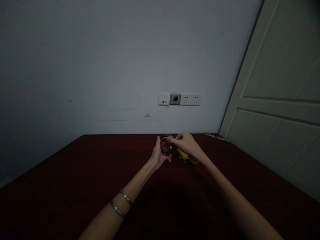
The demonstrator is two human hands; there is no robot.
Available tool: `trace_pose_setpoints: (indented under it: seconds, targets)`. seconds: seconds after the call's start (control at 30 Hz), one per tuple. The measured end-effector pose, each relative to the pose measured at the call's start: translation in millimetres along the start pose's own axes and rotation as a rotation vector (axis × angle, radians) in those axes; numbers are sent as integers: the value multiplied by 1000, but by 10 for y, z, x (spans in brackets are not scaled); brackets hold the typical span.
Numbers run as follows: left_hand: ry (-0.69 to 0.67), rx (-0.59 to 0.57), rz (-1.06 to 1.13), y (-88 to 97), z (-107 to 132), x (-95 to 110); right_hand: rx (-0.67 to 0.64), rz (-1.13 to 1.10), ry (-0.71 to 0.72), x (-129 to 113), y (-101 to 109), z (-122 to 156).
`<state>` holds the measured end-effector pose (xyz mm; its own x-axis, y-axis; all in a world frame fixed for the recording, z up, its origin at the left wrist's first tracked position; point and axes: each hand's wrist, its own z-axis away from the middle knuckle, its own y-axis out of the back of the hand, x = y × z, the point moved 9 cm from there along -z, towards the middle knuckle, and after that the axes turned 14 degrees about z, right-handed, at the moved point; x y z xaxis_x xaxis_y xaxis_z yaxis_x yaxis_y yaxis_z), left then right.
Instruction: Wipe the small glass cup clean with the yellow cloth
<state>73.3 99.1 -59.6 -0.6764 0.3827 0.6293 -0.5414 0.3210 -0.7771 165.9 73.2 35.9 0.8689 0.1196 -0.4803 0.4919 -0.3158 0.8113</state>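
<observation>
A small, clear, round glass bowl (165, 146) is tilted between my hands above the dark red table (105, 166). My left hand (158, 155) cups it from the left and below, thumb up along its side and fingers curled underneath. At its right rim, my right hand (186, 143) is closed, with thumb and fingertips pinching the edge. Whether those fingers also hold something small is too dark to see. Beneath my right hand lies a crumpled yellow cloth (186, 157) on the table, partly covered by the hand.
A pale wall (125, 66) stands behind the table, with a row of power sockets (190, 99) above its back edge. To the right is a panelled light door (275, 100). A thin flat strip (216, 137) lies near the back right corner.
</observation>
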Motion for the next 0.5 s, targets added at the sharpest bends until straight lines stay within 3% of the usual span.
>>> trace_pose_setpoints:
  seconds: [0.2, 0.33, 0.5]
  targets:
    - [45, 39, 9, 39, 22, 6, -102, -125, 127, -107, 65, 25]
    - [121, -13, 4, 37, 40, -31, -65, -368, 45, 45, 231, -26]
    - [162, -86, 30, 4, 45, -83, -35, -577, -26, 78, 240, -35]
